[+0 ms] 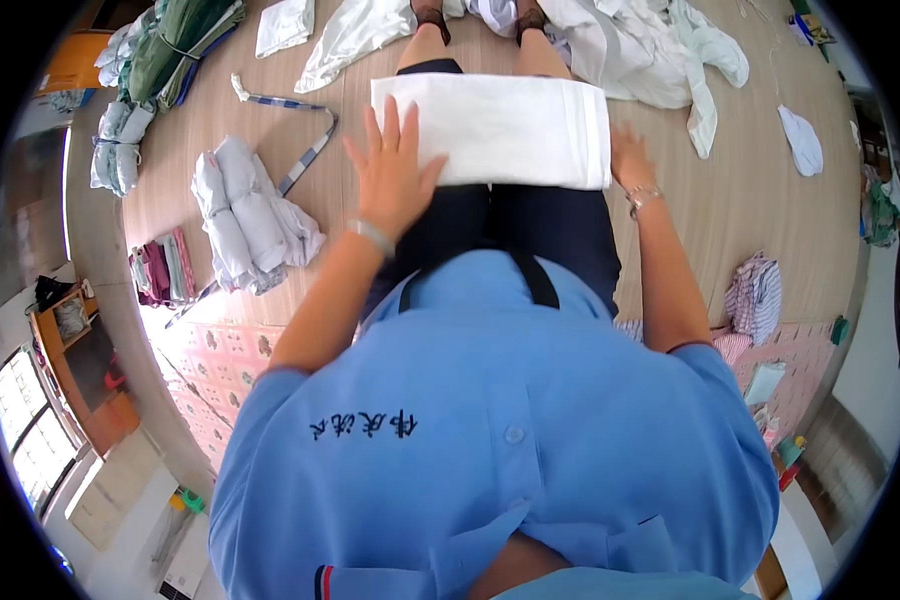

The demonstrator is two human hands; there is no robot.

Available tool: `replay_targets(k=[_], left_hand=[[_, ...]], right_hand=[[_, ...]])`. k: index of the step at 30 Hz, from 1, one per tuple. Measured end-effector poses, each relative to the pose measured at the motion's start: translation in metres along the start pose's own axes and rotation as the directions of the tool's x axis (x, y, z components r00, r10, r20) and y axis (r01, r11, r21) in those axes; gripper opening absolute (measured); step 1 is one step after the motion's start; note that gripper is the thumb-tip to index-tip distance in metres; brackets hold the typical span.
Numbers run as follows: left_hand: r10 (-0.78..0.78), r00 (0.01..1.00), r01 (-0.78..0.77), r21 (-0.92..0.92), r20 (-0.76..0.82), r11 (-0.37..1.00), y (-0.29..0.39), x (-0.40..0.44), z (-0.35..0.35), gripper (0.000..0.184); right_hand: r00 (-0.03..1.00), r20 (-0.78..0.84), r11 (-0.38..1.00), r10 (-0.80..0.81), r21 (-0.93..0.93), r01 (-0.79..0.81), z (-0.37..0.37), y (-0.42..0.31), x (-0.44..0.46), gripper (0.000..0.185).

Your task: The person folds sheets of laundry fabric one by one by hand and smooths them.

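Observation:
A folded white cloth (495, 130) lies flat across the thighs, its layered edge toward the right. My left hand (390, 165) rests on the cloth's left end with its fingers spread, gripping nothing. Beside the right edge of the cloth is my right hand (632, 160). Its fingers are loosely apart and slightly blurred, and nothing shows in them; whether it touches the cloth's edge I cannot tell.
Loose white garments (620, 50) lie around the feet, with a small folded white cloth (285, 27) at the upper left. A tied bundle of pale garments (245, 210), a striped strap (310, 155) and a striped garment (755, 295) lie on the wood-patterned surface.

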State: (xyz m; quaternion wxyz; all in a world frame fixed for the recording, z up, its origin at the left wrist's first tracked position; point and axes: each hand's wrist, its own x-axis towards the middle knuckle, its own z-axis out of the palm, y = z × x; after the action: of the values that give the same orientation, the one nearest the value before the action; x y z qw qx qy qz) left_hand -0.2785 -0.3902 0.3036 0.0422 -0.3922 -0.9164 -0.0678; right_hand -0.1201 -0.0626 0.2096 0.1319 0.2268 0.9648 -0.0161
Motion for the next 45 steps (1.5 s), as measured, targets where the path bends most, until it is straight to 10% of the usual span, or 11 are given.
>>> replay_targets(k=[2, 5, 8, 12, 14, 20, 22, 32, 36, 38, 45], left_hand=[[0.137, 0.768, 0.619, -0.780, 0.626, 0.095, 0.024, -0.032, -0.032, 0.064], [0.352, 0.368, 0.836, -0.141, 0.861, -0.530, 0.035, -0.033, 0.007, 0.059], [0.213, 0.521, 0.744, -0.317, 0.827, -0.589, 0.057, -0.013, 0.034, 0.061], [-0.083, 0.732, 0.395, -0.520, 0.676, -0.757, 0.056, 0.018, 0.008, 0.054], [-0.177, 0.932, 0.166, -0.808, 0.316, -0.565, 0.009, 0.068, -0.035, 0.040], [0.239, 0.945, -0.299, -0.887, -0.224, 0.351, -0.054, 0.098, -0.100, 0.021], [0.602, 0.746, -0.664, -0.398, -0.286, 0.633, -0.056, 0.092, -0.099, 0.030], [0.625, 0.780, -0.555, -0.487, -0.022, 0.675, -0.058, 0.005, 0.014, 0.035], [-0.033, 0.893, 0.389, -0.736, 0.448, 0.554, -0.042, 0.042, 0.011, 0.033], [-0.074, 0.946, 0.313, -0.837, 0.315, 0.448, -0.042, 0.049, 0.034, 0.048], [-0.323, 0.905, 0.400, -0.813, 0.277, 0.423, -0.033, 0.029, 0.033, 0.040]], right_hand=[[0.785, -0.619, 0.938, -0.012, 0.266, 0.224, -0.063, -0.028, 0.013, 0.042], [0.831, -0.481, 0.787, -0.278, 0.383, 0.485, -0.104, -0.085, 0.053, 0.045], [0.775, 0.371, 0.805, -0.512, 0.522, 0.282, -0.106, -0.134, 0.115, 0.054], [0.618, 0.448, 0.597, -0.646, 0.801, 0.043, -0.153, -0.129, 0.137, 0.048], [0.779, 0.126, 0.034, -0.614, 0.991, -0.133, -0.191, -0.114, 0.130, 0.033], [0.817, -0.325, 0.109, -0.477, 0.900, 0.421, -0.234, -0.087, 0.056, 0.029], [0.450, -0.526, 0.263, -0.721, 0.393, 0.881, -0.201, -0.085, 0.039, 0.026], [0.482, -0.410, 0.512, -0.775, 0.042, 0.858, -0.074, -0.113, -0.036, 0.035], [0.956, -0.174, 0.413, -0.238, 0.873, 0.261, -0.057, -0.127, -0.030, 0.027], [0.998, 0.062, -0.169, 0.007, 0.984, -0.060, -0.059, -0.156, -0.027, 0.032], [0.978, 0.194, -0.140, 0.080, 0.973, -0.181, -0.043, -0.170, -0.004, 0.044]])
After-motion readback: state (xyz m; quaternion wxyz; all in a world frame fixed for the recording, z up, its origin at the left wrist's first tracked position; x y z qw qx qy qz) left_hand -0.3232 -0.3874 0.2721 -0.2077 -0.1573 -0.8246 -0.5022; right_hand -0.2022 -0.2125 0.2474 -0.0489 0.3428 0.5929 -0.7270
